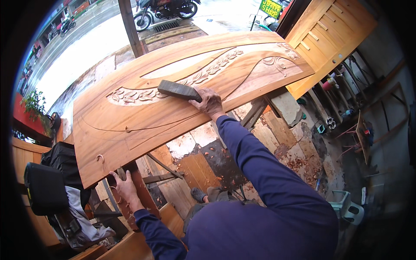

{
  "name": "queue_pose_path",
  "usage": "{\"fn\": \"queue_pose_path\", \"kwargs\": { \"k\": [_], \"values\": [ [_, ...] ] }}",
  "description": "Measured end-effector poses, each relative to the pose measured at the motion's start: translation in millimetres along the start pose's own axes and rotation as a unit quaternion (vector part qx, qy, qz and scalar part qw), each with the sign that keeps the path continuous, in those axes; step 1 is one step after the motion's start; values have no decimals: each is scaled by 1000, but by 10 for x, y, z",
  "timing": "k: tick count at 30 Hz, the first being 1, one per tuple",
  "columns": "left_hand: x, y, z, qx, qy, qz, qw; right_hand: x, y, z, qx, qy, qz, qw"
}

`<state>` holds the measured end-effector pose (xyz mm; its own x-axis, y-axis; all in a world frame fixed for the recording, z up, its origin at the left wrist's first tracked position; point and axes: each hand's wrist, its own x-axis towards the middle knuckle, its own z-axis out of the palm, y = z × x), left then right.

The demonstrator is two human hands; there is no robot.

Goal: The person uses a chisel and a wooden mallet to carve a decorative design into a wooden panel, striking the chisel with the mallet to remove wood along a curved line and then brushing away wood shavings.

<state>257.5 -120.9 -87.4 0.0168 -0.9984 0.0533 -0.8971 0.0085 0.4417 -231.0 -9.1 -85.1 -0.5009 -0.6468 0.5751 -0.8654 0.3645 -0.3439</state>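
I'm standing in an open-fronted workshop, its patchwork floor strewn with reddish chips, a motorcycle parked outside. A broad wooden door panel lies face up on supports in front of the worker, and a yellowish door leans past its far right end. The right hand rests over the panel, fingers curled around one end of a dark wooden block, possibly a mallet. By the near edge, the left hand seems to pinch a short piece, too small to identify. A carved leaf band runs beside the block. I'd judge this a pause between carving cuts; the next move probably calls for choosing a tool and setting it to the pattern.
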Motion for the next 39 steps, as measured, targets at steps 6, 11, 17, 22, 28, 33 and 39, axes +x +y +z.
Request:
{"fn": "queue_pose_path", "kwargs": {
  "k": [6,11,17,22,28,33,39],
  "values": [
    [-15,24,-20,-11,-1,5,1000,6,10,-4,-5,-10,4,1000],
    [6,-41,-3,-11,13,15,1000,24,-31,-15,8,-9,6,1000],
    [-15,15,-17,4,6,9,1000,11,-18,-46,6,-9,6,1000],
    [-6,-2,-9,6,8,12,1000,12,-37,-76,4,4,-2,1000],
    [20,-43,-1,13,20,14,1000,33,-57,-63,32,-13,5,999],
    [-18,39,-6,1,4,5,1000,16,20,-37,15,9,-8,1000],
    [-4,-13,-2,-14,19,10,1000,28,-57,-52,10,-6,2,1000]
  ]
}}
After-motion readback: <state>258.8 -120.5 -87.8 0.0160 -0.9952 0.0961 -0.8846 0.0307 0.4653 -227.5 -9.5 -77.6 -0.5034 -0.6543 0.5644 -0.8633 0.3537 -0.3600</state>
